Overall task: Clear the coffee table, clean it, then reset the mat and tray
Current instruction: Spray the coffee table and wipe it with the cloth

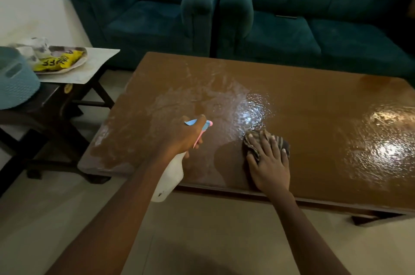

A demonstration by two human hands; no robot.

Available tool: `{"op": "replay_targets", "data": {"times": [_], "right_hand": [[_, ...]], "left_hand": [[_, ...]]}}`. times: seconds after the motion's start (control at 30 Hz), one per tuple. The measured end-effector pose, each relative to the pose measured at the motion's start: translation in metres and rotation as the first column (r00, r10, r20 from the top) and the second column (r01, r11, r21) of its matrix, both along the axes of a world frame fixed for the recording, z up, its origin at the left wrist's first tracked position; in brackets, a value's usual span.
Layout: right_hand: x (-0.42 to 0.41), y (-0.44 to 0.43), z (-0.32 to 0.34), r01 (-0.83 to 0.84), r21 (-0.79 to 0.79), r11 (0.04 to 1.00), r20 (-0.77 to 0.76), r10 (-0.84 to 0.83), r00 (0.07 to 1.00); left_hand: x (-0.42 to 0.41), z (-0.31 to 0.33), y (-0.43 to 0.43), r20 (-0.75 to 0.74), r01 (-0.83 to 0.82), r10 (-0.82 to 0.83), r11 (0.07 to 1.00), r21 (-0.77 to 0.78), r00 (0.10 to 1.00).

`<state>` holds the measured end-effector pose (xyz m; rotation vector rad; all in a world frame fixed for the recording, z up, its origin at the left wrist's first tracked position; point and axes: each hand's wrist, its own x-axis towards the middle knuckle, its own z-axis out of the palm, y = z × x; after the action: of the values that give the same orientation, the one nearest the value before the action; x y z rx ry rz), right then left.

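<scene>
- yellow packet [58, 60] on the tray [74, 66] has big black lettering, too blurry and crumpled to actually read
- spray bottle [171, 174] shows no label you can make out
- no other text anywhere

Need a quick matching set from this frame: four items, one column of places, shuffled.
1. spray bottle
2. striped cloth
3. tray
4. blue basket

A. under the right hand, on the coffee table
B. far left, on the dark side table
C. held in the left hand
D. on the pale mat, holding a yellow packet

Pairs: 1-C, 2-A, 3-D, 4-B
</scene>
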<state>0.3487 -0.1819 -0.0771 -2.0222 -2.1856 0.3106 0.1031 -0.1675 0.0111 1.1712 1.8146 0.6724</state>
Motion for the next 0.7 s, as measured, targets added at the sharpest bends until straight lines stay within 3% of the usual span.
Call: {"op": "replay_targets", "data": {"times": [0.2, 0.5, 0.6, 0.7], "right_hand": [[-0.001, 0.005, 0.001, 0.067, -0.032, 0.997, -0.012, -0.068, 0.998], [-0.006, 0.101, 0.009, 0.089, -0.098, 0.991, 0.018, -0.087, 0.996], [-0.046, 0.139, 0.014, -0.022, -0.111, 0.994, 0.020, 0.025, 0.999], [-0.086, 0.122, 0.008, -0.258, -0.071, 0.963, 0.049, 0.262, 0.964]], "left_hand": [[0.004, 0.015, 0.023, -0.049, 0.085, -0.090, 0.993, -0.086, 0.995], [-0.009, 0.015, 0.046, -0.007, -0.036, 0.036, 0.998, 0.060, 0.999], [-0.012, 0.011, 0.051, 0.021, -0.096, 0.094, 0.987, 0.131, 0.995], [-0.016, 0.012, 0.059, 0.044, -0.153, 0.148, 0.977, 0.149, 0.988]]}}
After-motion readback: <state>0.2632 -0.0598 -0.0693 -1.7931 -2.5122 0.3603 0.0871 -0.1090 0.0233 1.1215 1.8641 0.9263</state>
